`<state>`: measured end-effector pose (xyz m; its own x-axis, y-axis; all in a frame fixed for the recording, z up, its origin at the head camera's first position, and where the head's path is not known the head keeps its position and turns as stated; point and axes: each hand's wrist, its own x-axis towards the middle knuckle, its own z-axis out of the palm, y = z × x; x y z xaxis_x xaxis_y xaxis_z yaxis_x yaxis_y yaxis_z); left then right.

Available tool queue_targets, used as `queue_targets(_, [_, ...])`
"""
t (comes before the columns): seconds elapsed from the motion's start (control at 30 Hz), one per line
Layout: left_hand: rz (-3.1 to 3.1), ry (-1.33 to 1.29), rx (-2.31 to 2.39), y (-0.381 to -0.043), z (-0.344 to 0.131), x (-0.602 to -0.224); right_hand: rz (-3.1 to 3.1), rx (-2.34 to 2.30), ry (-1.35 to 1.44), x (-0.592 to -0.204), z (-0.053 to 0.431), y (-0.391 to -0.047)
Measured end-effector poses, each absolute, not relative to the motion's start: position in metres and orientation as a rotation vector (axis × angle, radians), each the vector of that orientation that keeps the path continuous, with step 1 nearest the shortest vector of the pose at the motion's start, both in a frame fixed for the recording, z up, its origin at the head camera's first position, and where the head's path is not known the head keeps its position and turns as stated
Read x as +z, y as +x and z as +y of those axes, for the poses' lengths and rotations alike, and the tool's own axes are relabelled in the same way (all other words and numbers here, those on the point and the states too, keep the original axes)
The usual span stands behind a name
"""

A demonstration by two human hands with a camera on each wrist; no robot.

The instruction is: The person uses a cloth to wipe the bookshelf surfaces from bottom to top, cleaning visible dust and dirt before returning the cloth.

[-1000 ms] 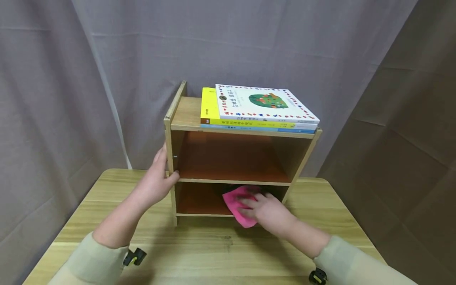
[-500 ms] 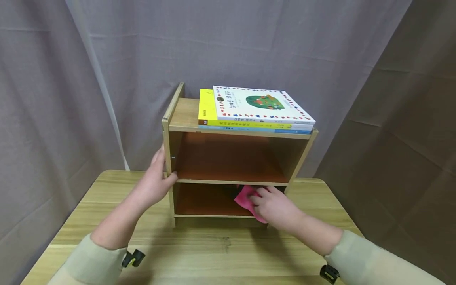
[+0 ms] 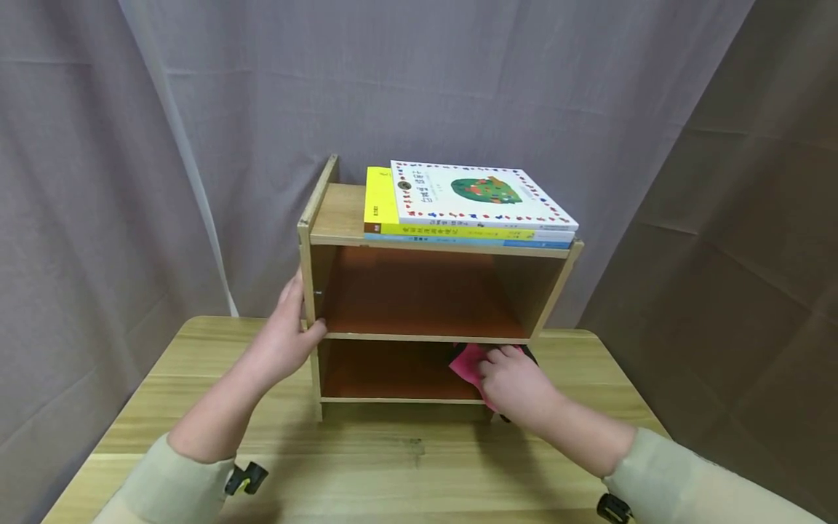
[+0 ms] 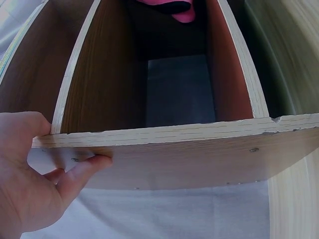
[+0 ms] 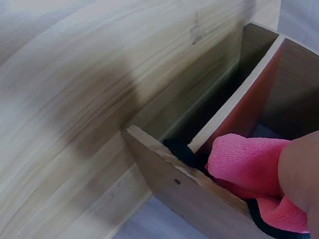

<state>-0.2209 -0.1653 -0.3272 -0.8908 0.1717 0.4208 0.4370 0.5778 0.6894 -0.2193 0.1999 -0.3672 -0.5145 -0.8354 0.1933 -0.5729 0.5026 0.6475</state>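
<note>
A small wooden shelf (image 3: 419, 338) with reddish-brown boards stands on the table. My left hand (image 3: 288, 338) grips its left side panel, thumb at the front edge and fingers on the outer face, as the left wrist view shows with the left hand (image 4: 35, 179) at the panel. At the right end of the lower compartment, my right hand (image 3: 517, 382) holds a pink cloth (image 3: 468, 364) with dark edging. In the right wrist view the bunched cloth (image 5: 244, 164) lies against the lower board and right side panel, partly hidden by the hand.
Several books (image 3: 481, 196) lie stacked on the shelf's top, a white one uppermost over yellow and blue ones. Grey curtains (image 3: 229, 87) hang behind and to the sides. The wooden table (image 3: 366, 466) extends in front of the shelf.
My right hand has moved right with the cloth, from the middle-right of the lower compartment to its right end. My left hand keeps its place on the left panel.
</note>
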Motion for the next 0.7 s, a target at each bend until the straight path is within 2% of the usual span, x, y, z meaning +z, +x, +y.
queue_targets(0.7, [-2.46,-0.535,-1.226,-0.222,-0.163,-0.328,-2.231,-0.645,1.029,-0.393,0.207,-0.22])
